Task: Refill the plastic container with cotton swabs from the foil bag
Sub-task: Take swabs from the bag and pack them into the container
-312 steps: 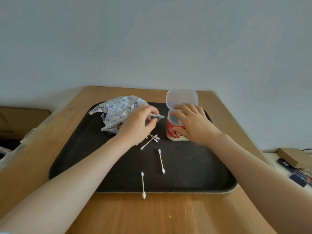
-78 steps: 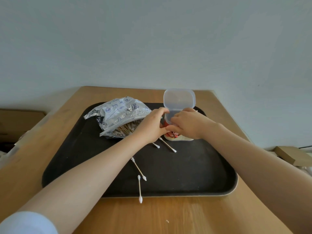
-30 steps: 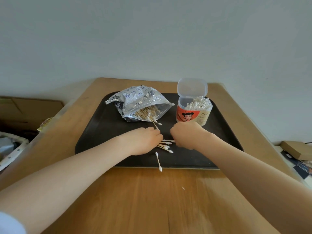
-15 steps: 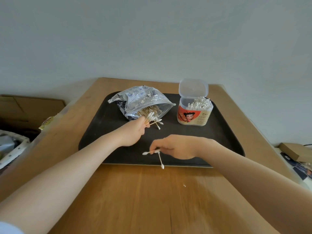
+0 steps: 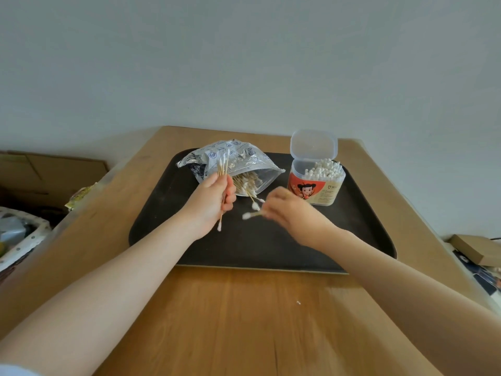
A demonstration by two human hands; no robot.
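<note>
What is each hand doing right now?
Left hand: grips a bunch of swabs.
Right hand: blurred, pinches a swab.

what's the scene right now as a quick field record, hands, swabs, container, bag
left hand: grips a small bundle of swabs upright, above the tray
right hand: blurred, pinches a swab pointing left
plastic container: upright on the tray's far right, lid flipped open, packed with swabs
foil bag: lying on the tray's far left, mouth open toward the container, swabs spilling out
tray: dark, on the wooden table
</note>
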